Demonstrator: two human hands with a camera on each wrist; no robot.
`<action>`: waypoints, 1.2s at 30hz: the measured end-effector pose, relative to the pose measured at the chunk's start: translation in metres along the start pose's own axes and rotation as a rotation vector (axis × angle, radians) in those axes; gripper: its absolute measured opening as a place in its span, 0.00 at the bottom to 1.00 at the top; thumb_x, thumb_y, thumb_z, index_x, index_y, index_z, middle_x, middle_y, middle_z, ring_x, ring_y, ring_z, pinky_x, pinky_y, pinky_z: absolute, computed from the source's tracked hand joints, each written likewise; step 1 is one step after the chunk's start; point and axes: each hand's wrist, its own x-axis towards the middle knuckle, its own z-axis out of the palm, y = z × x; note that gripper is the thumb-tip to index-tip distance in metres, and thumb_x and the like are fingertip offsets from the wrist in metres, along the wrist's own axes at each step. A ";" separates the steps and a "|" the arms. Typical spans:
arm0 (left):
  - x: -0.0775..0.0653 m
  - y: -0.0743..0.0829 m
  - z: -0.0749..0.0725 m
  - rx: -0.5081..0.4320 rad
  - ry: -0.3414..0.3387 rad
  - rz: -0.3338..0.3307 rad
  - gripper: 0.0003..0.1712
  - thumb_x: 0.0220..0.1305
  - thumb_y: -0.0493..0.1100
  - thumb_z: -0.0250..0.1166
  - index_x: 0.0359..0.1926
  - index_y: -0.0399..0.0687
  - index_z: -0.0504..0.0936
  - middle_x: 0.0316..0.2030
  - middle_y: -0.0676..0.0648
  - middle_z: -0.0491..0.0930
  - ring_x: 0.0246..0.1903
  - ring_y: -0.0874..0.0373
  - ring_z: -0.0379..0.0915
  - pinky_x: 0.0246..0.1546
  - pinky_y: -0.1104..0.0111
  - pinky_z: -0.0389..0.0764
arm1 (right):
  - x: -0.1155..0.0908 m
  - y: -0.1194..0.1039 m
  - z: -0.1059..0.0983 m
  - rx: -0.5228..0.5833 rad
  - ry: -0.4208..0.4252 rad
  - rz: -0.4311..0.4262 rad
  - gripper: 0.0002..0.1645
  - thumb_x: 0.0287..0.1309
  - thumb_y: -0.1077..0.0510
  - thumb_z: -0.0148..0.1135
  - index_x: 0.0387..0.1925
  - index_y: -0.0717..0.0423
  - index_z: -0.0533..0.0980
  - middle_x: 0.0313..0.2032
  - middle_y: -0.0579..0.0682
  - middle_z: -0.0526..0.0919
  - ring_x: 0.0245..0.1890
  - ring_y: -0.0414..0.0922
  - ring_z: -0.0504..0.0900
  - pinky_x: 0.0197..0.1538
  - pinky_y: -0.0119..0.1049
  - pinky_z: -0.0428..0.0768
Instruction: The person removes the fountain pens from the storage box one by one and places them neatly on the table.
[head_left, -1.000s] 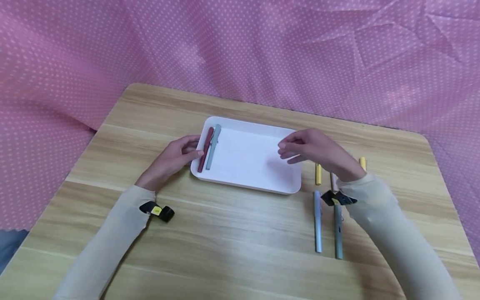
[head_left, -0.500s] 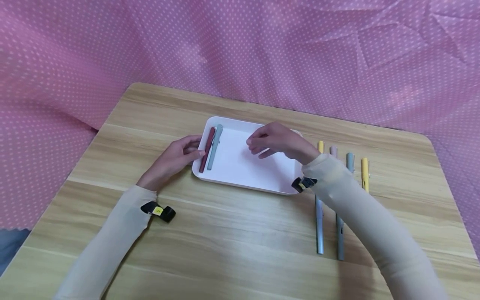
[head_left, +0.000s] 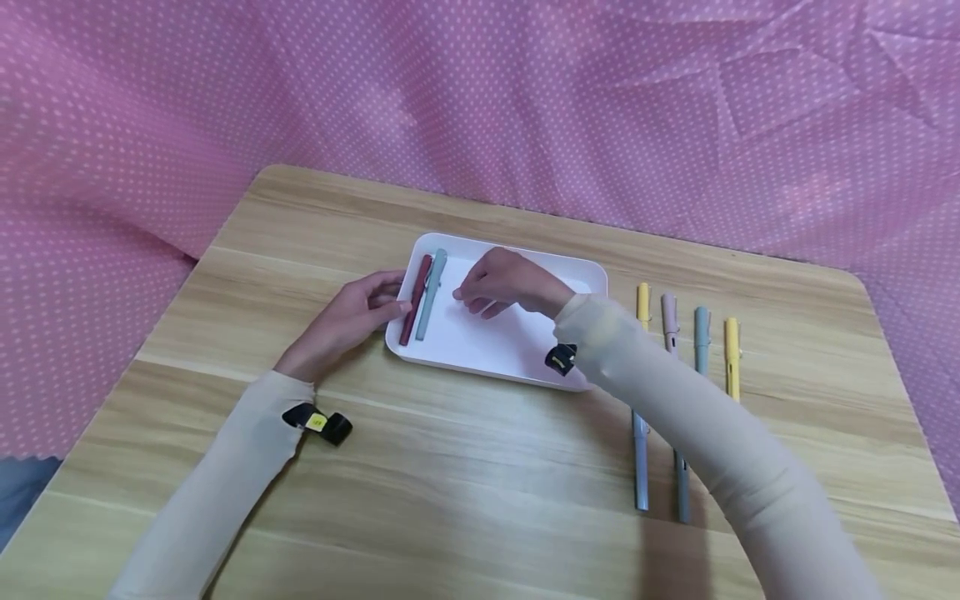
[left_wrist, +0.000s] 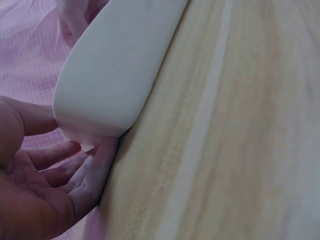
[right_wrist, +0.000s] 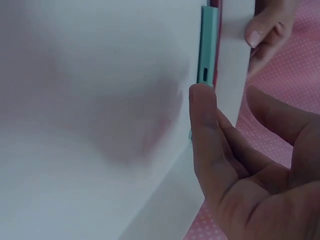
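A white tray (head_left: 510, 350) lies on the wooden table, with a dark red pen (head_left: 406, 327) and a mint-green pen (head_left: 430, 300) side by side along its left end. My left hand (head_left: 345, 317) grips that end, thumb over the rim and fingers against the outer wall (left_wrist: 100, 75). Over the tray's middle hovers my right hand (head_left: 506, 279), just right of the mint-green pen. In the right wrist view its thumb and bent fingers stand apart with nothing between them, and the index fingertip (right_wrist: 203, 100) overlaps the mint-green pen.
Right of the tray lie a yellow pen (head_left: 642, 300), a lilac pen (head_left: 670, 317), a teal pen (head_left: 702, 333) and another yellow pen (head_left: 732, 358). Nearer are a light blue pen (head_left: 641, 475) and a grey-green pen (head_left: 682, 496). My right sleeve (head_left: 675, 392) partly covers several. Pink dotted cloth (head_left: 480, 100) hangs behind.
My right hand has moved left across the tray, from its right end toward the two pens inside. The left hand stays on the tray's left end. The pens lie as before.
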 end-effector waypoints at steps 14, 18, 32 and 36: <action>0.000 -0.001 -0.002 -0.015 -0.013 0.001 0.32 0.66 0.45 0.61 0.69 0.48 0.62 0.58 0.45 0.71 0.56 0.53 0.69 0.58 0.59 0.71 | 0.028 -0.007 0.030 -0.033 0.159 0.029 0.15 0.55 0.54 0.68 0.33 0.66 0.82 0.29 0.58 0.84 0.26 0.45 0.83 0.34 0.34 0.83; 0.000 -0.001 0.000 -0.033 -0.017 0.000 0.31 0.66 0.44 0.60 0.68 0.48 0.63 0.57 0.45 0.72 0.56 0.52 0.69 0.58 0.59 0.70 | 0.034 -0.008 0.039 -0.040 0.218 0.045 0.17 0.52 0.53 0.71 0.29 0.65 0.81 0.25 0.57 0.84 0.22 0.45 0.83 0.29 0.34 0.83; 0.001 0.003 0.001 -0.033 -0.017 -0.025 0.30 0.67 0.46 0.60 0.68 0.51 0.63 0.58 0.46 0.71 0.57 0.53 0.69 0.59 0.59 0.70 | 0.044 -0.006 0.046 0.038 0.214 0.103 0.13 0.55 0.55 0.68 0.30 0.64 0.79 0.23 0.56 0.84 0.22 0.47 0.85 0.27 0.35 0.83; 0.000 0.002 0.001 -0.032 -0.015 -0.014 0.30 0.67 0.45 0.59 0.68 0.50 0.63 0.58 0.45 0.71 0.57 0.52 0.68 0.59 0.58 0.69 | 0.042 -0.006 0.046 0.045 0.191 0.086 0.12 0.57 0.56 0.66 0.30 0.64 0.78 0.23 0.57 0.84 0.22 0.48 0.85 0.27 0.36 0.83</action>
